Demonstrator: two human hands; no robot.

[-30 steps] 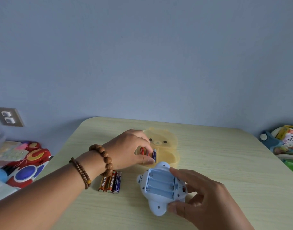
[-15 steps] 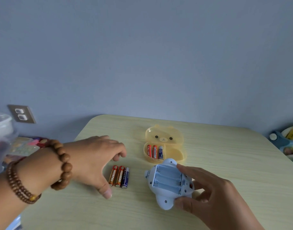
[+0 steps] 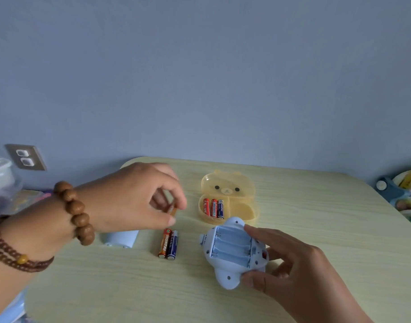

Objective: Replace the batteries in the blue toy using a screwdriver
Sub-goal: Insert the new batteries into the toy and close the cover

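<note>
The blue toy (image 3: 230,255) lies upside down on the table with its empty battery bay facing up. My right hand (image 3: 290,269) grips its right side. My left hand (image 3: 139,199) hovers left of the yellow bear case (image 3: 227,194), pinching an orange battery (image 3: 173,212) that is mostly hidden by the fingers. Two batteries (image 3: 168,243) lie side by side on the table below that hand. Three more batteries (image 3: 213,207) sit in the left compartment of the open bear case. The blue battery cover (image 3: 122,238) rests under my left wrist.
The pale wooden table (image 3: 316,217) has rounded corners. A wall socket (image 3: 25,157) is at the far left, above colourful items and a clear container (image 3: 2,180). Toys and booklets (image 3: 404,192) lie off the table's right edge.
My left hand left the bear case, dropped to the three loose batteries and lifted one up; two remain on the table. My right hand has kept its hold on the toy.
</note>
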